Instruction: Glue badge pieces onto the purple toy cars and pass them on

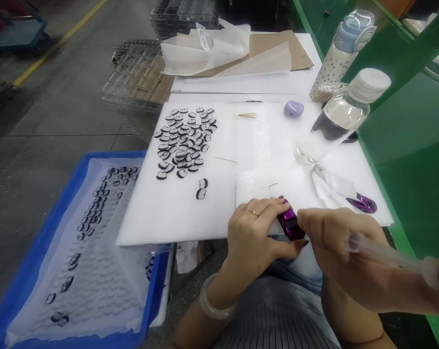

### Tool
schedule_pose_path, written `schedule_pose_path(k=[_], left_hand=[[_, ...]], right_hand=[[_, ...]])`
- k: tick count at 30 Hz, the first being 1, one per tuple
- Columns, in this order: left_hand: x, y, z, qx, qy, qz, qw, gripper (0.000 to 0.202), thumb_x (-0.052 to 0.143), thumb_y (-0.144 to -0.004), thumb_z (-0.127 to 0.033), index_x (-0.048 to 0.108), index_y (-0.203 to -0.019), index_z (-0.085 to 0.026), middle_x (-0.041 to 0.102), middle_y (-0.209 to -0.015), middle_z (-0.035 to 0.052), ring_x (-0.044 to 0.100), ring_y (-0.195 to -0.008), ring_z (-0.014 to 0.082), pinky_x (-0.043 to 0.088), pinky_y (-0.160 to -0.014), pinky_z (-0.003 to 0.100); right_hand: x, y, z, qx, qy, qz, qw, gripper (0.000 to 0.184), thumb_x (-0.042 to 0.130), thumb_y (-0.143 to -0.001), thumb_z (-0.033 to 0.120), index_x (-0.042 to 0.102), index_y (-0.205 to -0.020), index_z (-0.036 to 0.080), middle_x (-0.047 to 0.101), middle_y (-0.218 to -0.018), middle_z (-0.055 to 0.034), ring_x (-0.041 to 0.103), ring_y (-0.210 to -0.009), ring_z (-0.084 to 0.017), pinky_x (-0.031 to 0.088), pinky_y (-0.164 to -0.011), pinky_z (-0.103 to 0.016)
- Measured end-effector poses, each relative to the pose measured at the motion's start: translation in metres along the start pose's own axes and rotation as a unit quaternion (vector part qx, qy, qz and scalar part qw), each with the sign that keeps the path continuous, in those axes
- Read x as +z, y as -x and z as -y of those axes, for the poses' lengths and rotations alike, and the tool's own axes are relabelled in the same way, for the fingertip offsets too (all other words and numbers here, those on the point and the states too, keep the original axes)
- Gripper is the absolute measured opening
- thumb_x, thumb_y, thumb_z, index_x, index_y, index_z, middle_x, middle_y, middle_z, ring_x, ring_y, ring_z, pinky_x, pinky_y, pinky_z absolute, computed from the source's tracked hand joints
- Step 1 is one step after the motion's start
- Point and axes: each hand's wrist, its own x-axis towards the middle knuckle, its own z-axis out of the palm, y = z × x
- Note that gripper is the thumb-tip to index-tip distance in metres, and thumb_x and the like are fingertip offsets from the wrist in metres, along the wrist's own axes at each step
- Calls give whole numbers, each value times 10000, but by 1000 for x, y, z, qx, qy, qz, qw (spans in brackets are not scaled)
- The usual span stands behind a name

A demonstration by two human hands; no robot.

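Observation:
My left hand (255, 232) is closed around a shiny purple part (290, 224) at the near edge of the white foam sheet (190, 213). My right hand (335, 242) is closed on a clear syringe-like applicator (390, 254) whose tip end meets the purple part. A heap of small black-and-white pieces (185, 143) lies on the foam at the left, with two more pieces (202, 189) set apart nearer me. Another purple part (363, 202) lies on the foam at the right.
A blue tray (40, 242) with rows of the small pieces on white foam sits at the lower left. Two bottles (345, 114), a purple round case (294, 107), toothpicks (246, 115) and a stack of white sheets (222, 51) stand further back. A green frame (404, 160) borders the right.

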Motion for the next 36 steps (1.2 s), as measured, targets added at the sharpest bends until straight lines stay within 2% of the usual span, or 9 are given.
schedule_pose_path(k=[6, 10, 12, 16, 19, 22, 28, 32, 36], left_hand=[[-1, 0, 1, 18, -11, 4, 1000, 362, 783, -737, -411, 689, -1023, -210, 768, -1069, 70, 724, -934, 282, 571, -755, 432], [2, 1, 2, 34, -13, -11, 999, 409, 815, -698, -414, 682, -1027, -211, 770, -1048, 64, 726, -928, 277, 573, -758, 430], [3, 3, 3, 38, -15, -18, 999, 435, 840, -659, -379, 677, -1025, -211, 768, -1045, 64, 726, -931, 280, 571, -758, 430], [4, 5, 5, 37, -20, -19, 999, 439, 850, -617, -301, 675, -1007, -204, 766, -1034, 64, 727, -925, 288, 568, -744, 438], [3, 5, 5, 40, -20, -8, 999, 476, 869, -591, -294, 677, -1015, -193, 761, -1041, 64, 725, -922, 291, 569, -740, 447], [2, 5, 5, 43, -21, -7, 999, 512, 889, -583, -319, 674, -1031, -196, 755, -1054, 62, 720, -933, 289, 568, -741, 443], [3, 7, 7, 69, -66, -14, 995, 496, 872, -666, -459, 667, -1026, -187, 749, -1030, 57, 712, -895, 259, 539, -726, 404], [4, 9, 9, 80, -80, -17, 993, 396, 825, -738, -453, 663, -973, -178, 738, -987, 45, 697, -857, 228, 506, -737, 382], [5, 9, 8, 72, -78, -23, 994, 376, 835, -731, -429, 664, -949, -174, 729, -958, 33, 687, -838, 209, 484, -730, 363]], right_hand=[[10, 5, 13, 36, 51, -7, 998, 661, 493, -829, 787, 367, -545, 203, 313, -485, 14, 256, -450, -116, 194, -441, -305], [4, -12, 13, -78, 20, -90, 993, 489, 571, -912, 488, 407, -545, 210, 332, -486, 17, 297, -464, -130, 281, -500, -306], [-2, -32, 4, -149, 4, -118, 982, 487, 589, -883, 496, 380, -542, 217, 325, -501, 24, 325, -482, -135, 337, -555, -319], [-19, -63, -21, -52, 66, -94, 992, 491, 470, -853, 664, 560, -665, 220, 588, -733, -42, 585, -732, -198, 466, -708, -359], [-39, -55, -28, -109, 75, -208, 969, 339, 511, -878, 520, 672, -868, 221, 641, -915, -45, 617, -915, -203, 473, -857, -365], [-53, -28, -26, -178, 126, -299, 929, 138, 603, -865, 307, 695, -817, 215, 603, -785, -9, 575, -763, -153, 456, -752, -298], [-31, 10, -17, -83, 363, -152, 916, 65, 664, -889, 203, 725, -885, 226, 681, -773, 3, 595, -679, -134, 450, -608, -260], [-14, -20, -24, -51, 495, -31, 867, 176, 660, -875, 190, 746, -1029, 191, 708, -729, 6, 593, -555, -112, 466, -547, -253], [-12, -41, -30, -112, 498, -27, 859, 101, 663, -857, 128, 745, -856, 187, 680, -717, 5, 581, -568, -102, 456, -528, -239]])
